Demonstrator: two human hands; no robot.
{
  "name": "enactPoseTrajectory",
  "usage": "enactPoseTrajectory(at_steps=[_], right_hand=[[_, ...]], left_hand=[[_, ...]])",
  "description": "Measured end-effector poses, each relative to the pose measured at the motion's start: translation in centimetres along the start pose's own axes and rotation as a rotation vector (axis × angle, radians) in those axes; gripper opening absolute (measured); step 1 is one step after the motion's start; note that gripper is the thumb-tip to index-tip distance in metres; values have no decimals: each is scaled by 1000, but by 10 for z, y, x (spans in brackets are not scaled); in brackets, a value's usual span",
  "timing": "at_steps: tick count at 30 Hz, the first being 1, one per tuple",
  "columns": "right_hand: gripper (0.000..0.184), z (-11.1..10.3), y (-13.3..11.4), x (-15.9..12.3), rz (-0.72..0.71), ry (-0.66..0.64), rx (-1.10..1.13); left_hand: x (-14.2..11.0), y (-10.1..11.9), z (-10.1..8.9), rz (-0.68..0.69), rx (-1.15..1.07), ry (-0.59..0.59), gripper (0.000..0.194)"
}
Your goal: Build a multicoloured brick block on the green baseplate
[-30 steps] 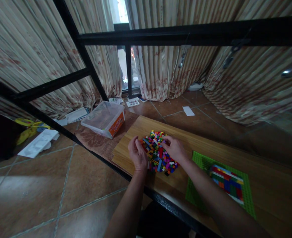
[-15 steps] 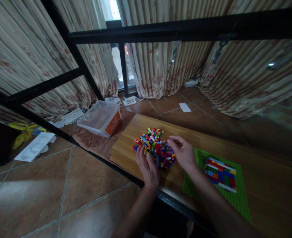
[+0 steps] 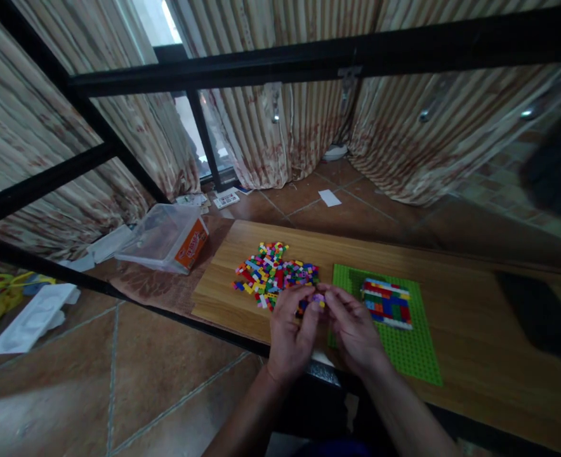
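Note:
A pile of small coloured bricks (image 3: 273,273) lies on the wooden tabletop (image 3: 461,304). To its right sits a green baseplate (image 3: 404,346) with a patch of coloured bricks (image 3: 388,303) built on it. My left hand (image 3: 290,333) and my right hand (image 3: 354,329) meet at the table's near edge, fingertips pinched together around a small purple brick (image 3: 318,298). Both hands are just in front of the pile, between it and the baseplate.
A clear plastic box with an orange label (image 3: 166,236) stands on a brown mat (image 3: 166,285) left of the table. Black metal bars (image 3: 309,57) cross in front of striped curtains (image 3: 271,139). Papers and white packaging (image 3: 33,311) lie on the tiled floor.
Both hands left the pile and drew back toward me, coming together over a small brick. The camera view swung right, so pile and baseplate sit more central.

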State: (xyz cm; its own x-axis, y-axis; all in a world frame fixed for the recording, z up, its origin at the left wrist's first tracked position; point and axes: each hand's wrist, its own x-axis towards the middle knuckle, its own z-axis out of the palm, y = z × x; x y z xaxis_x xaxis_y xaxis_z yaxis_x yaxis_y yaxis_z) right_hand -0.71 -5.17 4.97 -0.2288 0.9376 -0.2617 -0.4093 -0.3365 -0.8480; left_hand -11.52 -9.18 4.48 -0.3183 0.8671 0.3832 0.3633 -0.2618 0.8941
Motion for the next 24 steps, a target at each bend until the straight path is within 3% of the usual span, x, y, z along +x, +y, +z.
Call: enactPoseTrajectory(at_steps=[2,10,15,24], right_hand=[[31,-4,-2,-7,-24,13,-42],[32,-24,-7,-25,-103,13,-268],[32,-24,-9,-32,-90,-16,-277],[29,-11,-13,-36,-125,19,-368]], left_hand=[[-4,9,1,-25,-40,-82,21],[-15,26,5,-174,-184,-202,16],[-19,32,4,-252,-293,-209,11],[-20,31,-1,-242,-195,-199,14]])
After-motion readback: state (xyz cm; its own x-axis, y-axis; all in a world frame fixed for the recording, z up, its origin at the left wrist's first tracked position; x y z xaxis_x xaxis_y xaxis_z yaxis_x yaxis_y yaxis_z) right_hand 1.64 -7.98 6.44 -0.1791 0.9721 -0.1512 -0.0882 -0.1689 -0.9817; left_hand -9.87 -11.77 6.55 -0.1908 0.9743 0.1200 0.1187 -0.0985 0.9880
